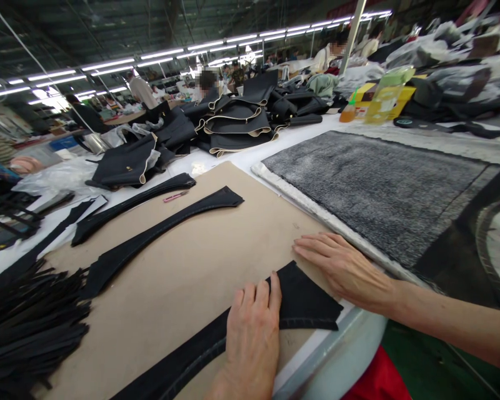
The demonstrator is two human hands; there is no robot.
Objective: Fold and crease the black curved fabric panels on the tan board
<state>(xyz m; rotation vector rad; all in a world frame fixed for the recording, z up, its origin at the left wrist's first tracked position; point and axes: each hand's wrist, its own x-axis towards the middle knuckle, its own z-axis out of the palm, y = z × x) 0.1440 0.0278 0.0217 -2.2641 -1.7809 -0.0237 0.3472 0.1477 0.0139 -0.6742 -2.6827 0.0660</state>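
Left hand [254, 319] flat on the black strip [308, 300], gripping nothing; right hand [337, 264] open, palm down, just beside the wide end — strip's on the beige board [200, 261], corner past its edge, so a bump could skew it — uneven pressing too.

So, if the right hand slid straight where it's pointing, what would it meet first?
Past bare brown board, the right hand would probably meet the middle black strip, though where exactly is unclear.
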